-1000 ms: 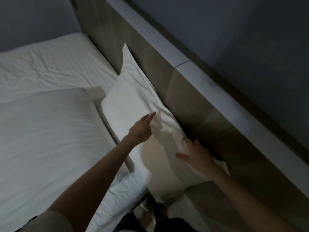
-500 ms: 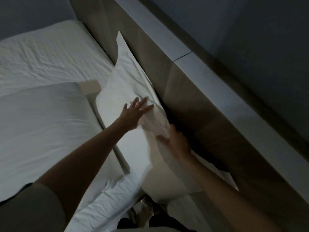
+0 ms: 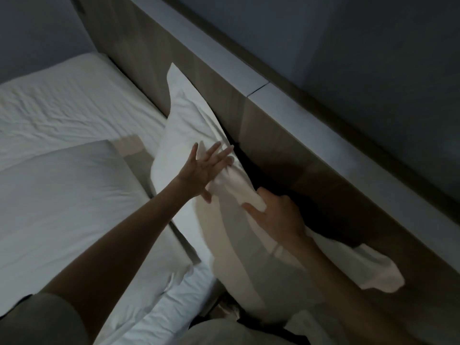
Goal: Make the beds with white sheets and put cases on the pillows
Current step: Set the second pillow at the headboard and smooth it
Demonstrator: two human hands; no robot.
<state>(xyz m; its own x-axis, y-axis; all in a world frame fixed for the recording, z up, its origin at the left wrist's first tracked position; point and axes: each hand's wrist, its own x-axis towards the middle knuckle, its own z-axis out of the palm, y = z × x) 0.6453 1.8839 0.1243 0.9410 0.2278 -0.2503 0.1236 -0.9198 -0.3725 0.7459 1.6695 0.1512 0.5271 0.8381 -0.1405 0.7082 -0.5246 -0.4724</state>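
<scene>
1. The cased pillow [image 3: 184,125] stands on its long edge, leaning on the wooden headboard [image 3: 273,135], at the head of the bed beside the white-sheeted mattress [image 3: 62,195].
2. The left hand [image 3: 204,170] lies flat on the pillow's face with its fingers spread and straight, pressing and gripping nothing.
3. The right hand [image 3: 276,215] grasps a bunched ridge of pillowcase at the headboard-side edge, thumb out in front and fingers curled behind.
4. To do this step well, I judge the left palm should anchor the filling while the right draws the slack along the edge toward the loose case end [image 3: 378,272], which hangs limp at the lower right.
5. That slack then wants tucking in, so the face lies smooth before the pillow is laid down.
6. Compared with 0.5 s ago, the right hand sits closer to the left, and the cloth between them has risen into a clear ridge.
7. Compared with 1 s ago, the left fingers have fanned from together to apart.
</scene>
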